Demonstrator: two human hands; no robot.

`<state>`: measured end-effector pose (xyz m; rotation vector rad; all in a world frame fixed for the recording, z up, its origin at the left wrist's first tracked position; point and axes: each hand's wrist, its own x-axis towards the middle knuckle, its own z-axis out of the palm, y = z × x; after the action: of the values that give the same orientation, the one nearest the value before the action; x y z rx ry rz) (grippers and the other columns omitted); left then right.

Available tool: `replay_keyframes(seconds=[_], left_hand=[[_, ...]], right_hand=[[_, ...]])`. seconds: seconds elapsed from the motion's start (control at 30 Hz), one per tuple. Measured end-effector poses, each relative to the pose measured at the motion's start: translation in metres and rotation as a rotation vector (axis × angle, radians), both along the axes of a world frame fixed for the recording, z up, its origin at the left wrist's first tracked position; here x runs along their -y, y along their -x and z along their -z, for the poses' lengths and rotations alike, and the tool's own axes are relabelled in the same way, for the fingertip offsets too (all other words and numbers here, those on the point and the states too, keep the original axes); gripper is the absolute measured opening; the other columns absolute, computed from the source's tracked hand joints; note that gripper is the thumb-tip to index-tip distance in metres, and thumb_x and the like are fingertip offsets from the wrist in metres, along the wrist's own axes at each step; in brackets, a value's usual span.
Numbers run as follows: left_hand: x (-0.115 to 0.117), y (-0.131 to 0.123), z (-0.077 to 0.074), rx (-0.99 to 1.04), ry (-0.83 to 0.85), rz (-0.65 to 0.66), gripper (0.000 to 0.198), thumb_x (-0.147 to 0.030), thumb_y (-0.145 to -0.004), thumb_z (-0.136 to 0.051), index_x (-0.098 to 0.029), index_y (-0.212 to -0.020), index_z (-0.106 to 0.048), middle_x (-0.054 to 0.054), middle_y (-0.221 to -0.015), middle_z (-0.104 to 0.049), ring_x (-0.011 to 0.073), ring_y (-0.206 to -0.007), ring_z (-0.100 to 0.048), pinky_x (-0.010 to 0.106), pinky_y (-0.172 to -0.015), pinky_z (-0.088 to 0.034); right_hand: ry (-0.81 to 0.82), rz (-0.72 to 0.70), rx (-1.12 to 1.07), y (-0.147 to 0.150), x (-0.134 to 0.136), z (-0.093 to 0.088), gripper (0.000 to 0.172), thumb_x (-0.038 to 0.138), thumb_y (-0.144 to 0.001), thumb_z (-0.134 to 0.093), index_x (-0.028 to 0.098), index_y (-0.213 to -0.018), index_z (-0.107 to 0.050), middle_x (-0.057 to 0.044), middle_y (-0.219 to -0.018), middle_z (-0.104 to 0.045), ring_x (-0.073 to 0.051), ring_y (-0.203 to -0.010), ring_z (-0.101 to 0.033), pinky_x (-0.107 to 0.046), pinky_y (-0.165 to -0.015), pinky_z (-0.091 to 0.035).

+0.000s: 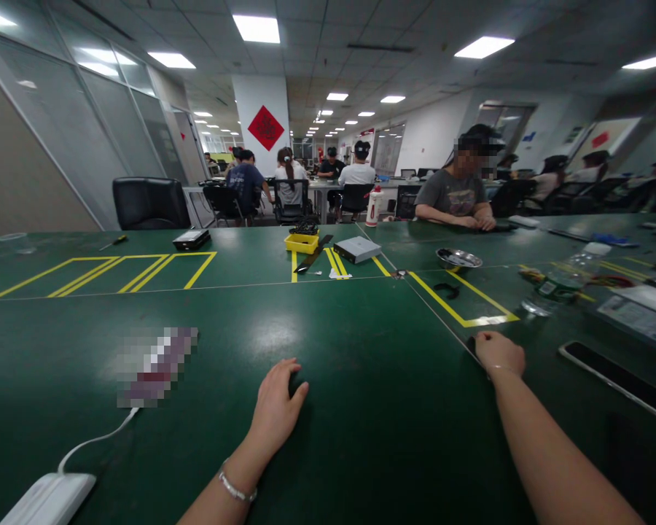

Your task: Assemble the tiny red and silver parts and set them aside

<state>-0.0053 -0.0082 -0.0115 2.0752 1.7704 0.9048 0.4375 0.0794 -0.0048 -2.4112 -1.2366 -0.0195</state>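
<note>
My left hand (278,405) rests on the green table (361,408), fingers curled down over a small dark thing I cannot make out under the fingertips. A bracelet circles that wrist. My right hand (498,353) lies further right with its fingers folded, touching a small dark item at the table seam; what it holds is hidden.
A white power bank (49,499) with cable lies near left. A phone (617,379) lies at the right. Further off are a yellow tray (302,242), a grey box (357,249), a metal dish (458,257) and a plastic bottle (563,281). A seated person (459,193) works opposite; others sit behind.
</note>
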Motion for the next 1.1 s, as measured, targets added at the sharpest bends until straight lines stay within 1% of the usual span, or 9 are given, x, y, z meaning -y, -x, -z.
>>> replay_keyframes(seconds=[0.1, 0.2, 0.27, 0.47, 0.57, 0.67, 0.87, 1.0, 1.1], left_hand=[[0.0, 0.0, 0.001, -0.036, -0.004, 0.004, 0.028, -0.027, -0.071, -0.044, -0.019, -0.098, -0.049, 0.006, -0.114, -0.047, 0.0205, -0.11, -0.037, 0.04, -0.091, -0.029], [0.001, 0.0, -0.001, -0.066, 0.022, 0.015, 0.03, -0.027, -0.072, -0.043, -0.02, -0.101, -0.048, 0.005, -0.117, -0.045, 0.0206, -0.113, -0.032, 0.041, -0.092, -0.027], [0.001, -0.001, -0.005, -0.08, 0.062, 0.051, 0.031, -0.027, -0.073, -0.041, -0.021, -0.104, -0.047, 0.004, -0.118, -0.045, 0.0199, -0.114, -0.032, 0.042, -0.093, -0.025], [0.009, -0.003, -0.012, -0.19, 0.144, 0.193, 0.034, -0.03, -0.077, -0.034, -0.026, -0.11, -0.043, 0.003, -0.123, -0.04, 0.0194, -0.117, -0.027, 0.045, -0.095, -0.017], [0.014, -0.005, -0.011, -0.303, 0.112, 0.197, 0.047, -0.035, -0.076, -0.036, -0.025, -0.121, -0.029, 0.005, -0.131, -0.026, 0.0236, -0.121, -0.014, 0.049, -0.095, -0.011], [0.016, -0.006, -0.008, -0.378, 0.105, 0.234, 0.049, -0.036, -0.076, -0.034, -0.024, -0.123, -0.024, 0.005, -0.132, -0.021, 0.0248, -0.121, -0.01, 0.052, -0.094, -0.008], [0.015, -0.006, -0.009, -0.345, 0.095, 0.215, 0.049, -0.04, -0.075, -0.035, -0.026, -0.122, -0.027, 0.003, -0.131, -0.024, 0.024, -0.12, -0.016, 0.051, -0.095, -0.011], [0.016, -0.005, -0.013, -0.308, 0.116, 0.212, 0.048, -0.039, -0.075, -0.036, -0.028, -0.121, -0.028, 0.003, -0.131, -0.026, 0.0235, -0.12, -0.017, 0.051, -0.095, -0.01], [0.016, -0.005, -0.015, -0.293, 0.131, 0.209, 0.047, -0.039, -0.075, -0.036, -0.027, -0.12, -0.03, 0.003, -0.13, -0.028, 0.024, -0.12, -0.018, 0.051, -0.095, -0.011]], right_hand=[[0.088, 0.115, -0.032, 0.007, 0.001, -0.004, 0.037, 0.035, -0.067, -0.036, 0.017, -0.087, -0.061, -0.02, -0.093, -0.053, -0.035, -0.089, -0.044, -0.044, -0.06, -0.036], [-0.034, 0.088, 0.059, 0.034, 0.0, -0.013, 0.042, 0.035, -0.07, -0.034, 0.013, -0.098, -0.055, -0.019, -0.106, -0.046, -0.035, -0.098, -0.038, -0.047, -0.071, -0.033], [-0.097, -0.099, 0.117, 0.068, 0.003, -0.019, 0.043, 0.034, -0.071, -0.033, 0.012, -0.104, -0.051, -0.017, -0.11, -0.044, -0.03, -0.103, -0.035, -0.046, -0.081, -0.028], [0.0, -0.963, -0.018, 0.21, 0.046, -0.023, 0.045, 0.04, -0.076, -0.031, 0.02, -0.115, -0.039, -0.004, -0.124, -0.034, -0.02, -0.117, -0.02, -0.039, -0.095, -0.015], [0.079, -1.181, -0.095, 0.257, 0.076, -0.018, 0.052, 0.046, -0.073, -0.035, 0.026, -0.121, -0.03, -0.001, -0.131, -0.024, -0.023, -0.121, -0.01, -0.045, -0.095, -0.006], [0.136, -1.248, -0.133, 0.273, 0.093, -0.012, 0.057, 0.05, -0.072, -0.035, 0.026, -0.122, -0.026, -0.003, -0.131, -0.022, -0.024, -0.121, -0.009, -0.046, -0.095, 0.001], [0.13, -1.144, -0.045, 0.241, 0.069, -0.018, 0.051, 0.049, -0.074, -0.031, 0.029, -0.121, -0.028, -0.002, -0.127, -0.031, -0.023, -0.118, -0.018, -0.047, -0.094, -0.01], [0.018, -0.71, 0.186, 0.173, 0.03, -0.025, 0.044, 0.031, -0.076, -0.031, 0.02, -0.117, -0.037, -0.009, -0.121, -0.037, -0.024, -0.113, -0.027, -0.043, -0.091, -0.019], [0.012, -0.342, 0.289, 0.111, 0.007, -0.023, 0.043, 0.02, -0.073, -0.031, 0.016, -0.115, -0.041, -0.013, -0.121, -0.035, -0.031, -0.114, -0.022, -0.048, -0.087, -0.021]])
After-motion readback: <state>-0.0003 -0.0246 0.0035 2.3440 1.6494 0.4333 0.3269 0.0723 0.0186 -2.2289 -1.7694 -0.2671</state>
